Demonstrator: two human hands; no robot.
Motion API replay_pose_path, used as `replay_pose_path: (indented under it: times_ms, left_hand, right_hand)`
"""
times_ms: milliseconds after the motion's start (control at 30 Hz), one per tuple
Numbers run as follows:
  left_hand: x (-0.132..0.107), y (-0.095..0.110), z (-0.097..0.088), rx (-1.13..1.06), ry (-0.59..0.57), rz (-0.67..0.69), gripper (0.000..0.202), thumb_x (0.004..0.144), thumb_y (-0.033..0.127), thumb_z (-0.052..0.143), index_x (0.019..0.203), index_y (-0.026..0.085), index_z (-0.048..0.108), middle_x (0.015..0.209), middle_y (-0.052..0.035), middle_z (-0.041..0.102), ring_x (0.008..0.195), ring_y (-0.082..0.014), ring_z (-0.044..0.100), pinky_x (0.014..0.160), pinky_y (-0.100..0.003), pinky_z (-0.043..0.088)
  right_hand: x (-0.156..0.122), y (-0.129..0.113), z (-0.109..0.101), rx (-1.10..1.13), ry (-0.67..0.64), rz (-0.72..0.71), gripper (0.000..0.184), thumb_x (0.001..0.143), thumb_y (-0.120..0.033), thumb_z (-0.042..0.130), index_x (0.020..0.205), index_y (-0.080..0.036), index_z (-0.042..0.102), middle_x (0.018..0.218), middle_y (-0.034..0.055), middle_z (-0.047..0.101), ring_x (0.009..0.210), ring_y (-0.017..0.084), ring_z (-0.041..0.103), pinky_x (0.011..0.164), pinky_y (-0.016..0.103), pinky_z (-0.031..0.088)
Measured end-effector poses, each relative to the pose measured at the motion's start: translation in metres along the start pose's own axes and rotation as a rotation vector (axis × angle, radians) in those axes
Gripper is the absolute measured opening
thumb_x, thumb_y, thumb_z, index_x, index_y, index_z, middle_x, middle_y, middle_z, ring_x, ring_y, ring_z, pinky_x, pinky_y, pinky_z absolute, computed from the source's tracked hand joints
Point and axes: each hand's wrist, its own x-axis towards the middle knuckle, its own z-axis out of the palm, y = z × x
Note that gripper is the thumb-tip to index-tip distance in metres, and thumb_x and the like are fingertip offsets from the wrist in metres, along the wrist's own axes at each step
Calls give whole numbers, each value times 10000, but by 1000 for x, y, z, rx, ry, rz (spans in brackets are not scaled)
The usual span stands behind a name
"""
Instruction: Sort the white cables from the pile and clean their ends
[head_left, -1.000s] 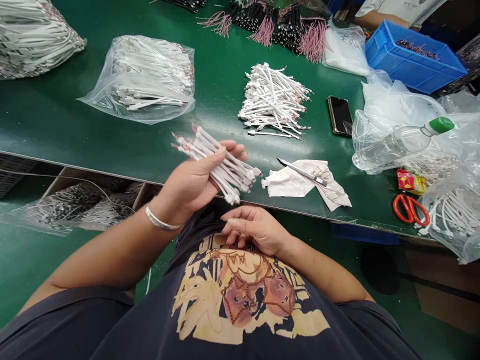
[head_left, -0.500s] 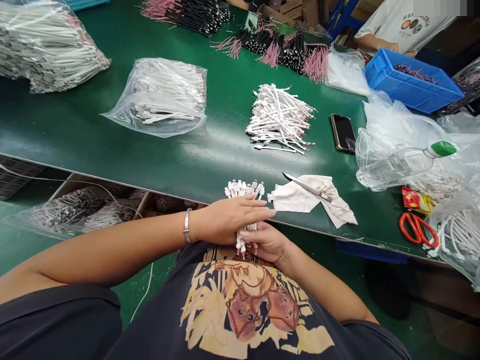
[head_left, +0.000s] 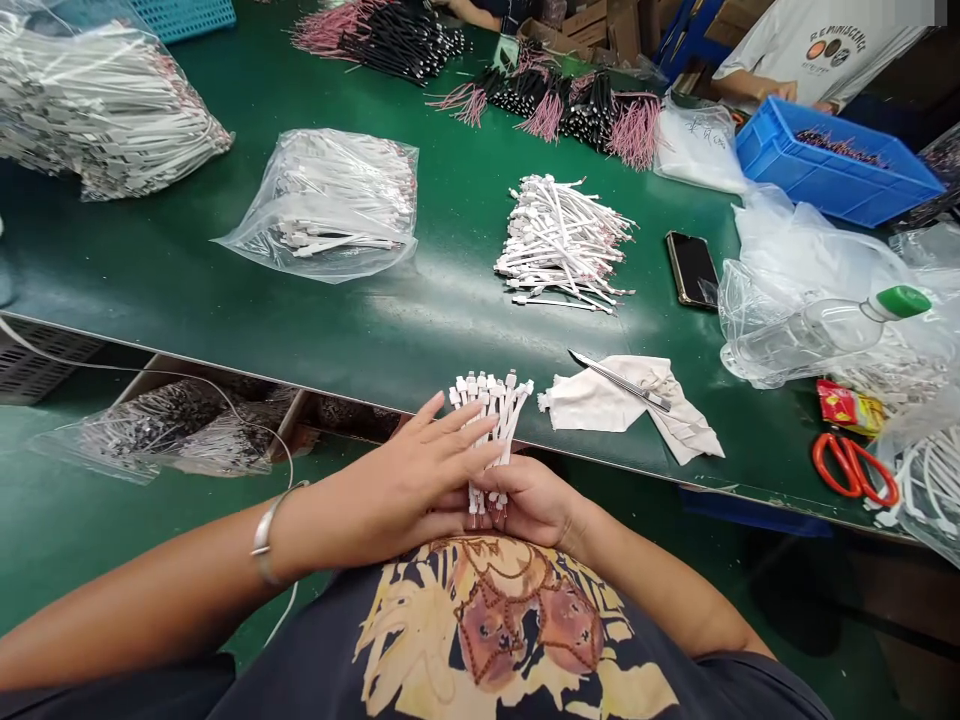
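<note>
Head view, lower centre: the right hand [head_left: 536,500] clenches the bottom of a bundle of white cables [head_left: 491,420], holding it upright, connector ends up, seemingly so they sit level. The left hand [head_left: 405,490] lies open, fingers flat against its side, steadying it. Beyond is a green bench [head_left: 187,290] with a loose cable pile [head_left: 559,240], bagged cables [head_left: 334,200] and a cloth [head_left: 622,410]; a co-worker's sleeve [head_left: 757,50] shows upper right

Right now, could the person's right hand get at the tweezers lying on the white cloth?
Probably yes: the tweezers lie on the white cloth just beyond the right hand, with nothing between. But its fingers grip the cable bundle, so it would have to let go first.
</note>
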Motion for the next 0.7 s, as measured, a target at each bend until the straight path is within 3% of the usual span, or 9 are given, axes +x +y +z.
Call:
replay_pose_path:
  times_ms: [100, 200, 367, 467, 700]
  left_hand:
    - [-20, -1, 7, -215, 157, -355, 282, 847, 351, 538, 1079, 225, 638, 1061, -78, 680, 981, -226, 612, 873, -326, 450]
    - [-16, -4, 26, -500, 286, -603, 283, 866, 389, 489, 827, 189, 686, 802, -38, 685, 737, -168, 611, 672, -238, 458]
    - [12, -5, 55, -903, 431, -735, 340, 839, 423, 521, 633, 158, 578, 519, 31, 494, 476, -84, 426, 483, -194, 367]
    - [17, -4, 61, -888, 544, -753, 315, 813, 400, 574, 630, 144, 584, 565, 20, 515, 530, -80, 430, 519, -185, 374]
    - [12, 4, 65, -1028, 637, -813, 297, 761, 425, 636, 666, 149, 585, 567, 26, 529, 488, -64, 427, 448, -167, 356]
  right_hand:
    - [-1, -2, -3, -23, 15, 61, 349, 718, -213, 712, 1038, -106, 623, 921, 105, 710, 810, 185, 691, 777, 310, 522]
    - [-2, -2, -2, -56, 44, 78, 337, 748, -271, 705, 1033, -109, 627, 871, 91, 712, 749, 156, 692, 732, 275, 531]
    - [-1, 4, 2, -106, 88, 67, 314, 775, -331, 692, 960, -83, 640, 828, 98, 703, 705, 135, 678, 706, 267, 528]
    - [-2, 6, 1, -107, 113, 55, 331, 762, -334, 705, 971, -87, 636, 817, 92, 699, 699, 132, 673, 701, 264, 526]
    - [-4, 7, 0, -95, 121, 33, 349, 771, -331, 696, 1023, -100, 628, 812, 92, 702, 674, 127, 672, 670, 243, 528]
